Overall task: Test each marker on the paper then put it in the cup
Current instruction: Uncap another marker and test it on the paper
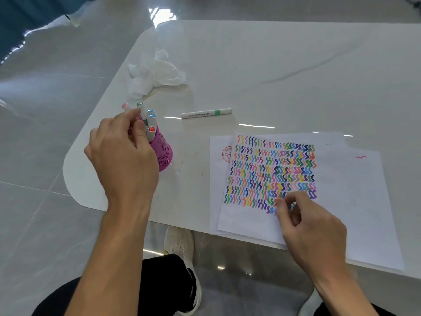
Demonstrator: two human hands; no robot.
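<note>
A pink cut-out cup (163, 153) stands near the table's left edge with several white markers (150, 115) upright in it, their caps blue, red and pink. My left hand (123, 153) is over the cup's left side. Its thumb and fingers pinch a white marker with a teal cap (140, 106) that stands in the cup. A white marker with a green band (206, 113) lies flat on the table behind the paper. The paper (355, 201), covered in rows of coloured squiggles, lies at the front right. My right hand (309, 231) rests on it with loosely curled fingers touching the sheet.
Crumpled white tissue (157, 74) and a thin wooden stick lie behind the cup. A second sheet with a red stamp (226, 155) peeks out under the paper. The table's rounded corner (75, 179) is at the left. My knees and a white shoe (180, 245) are below the front edge.
</note>
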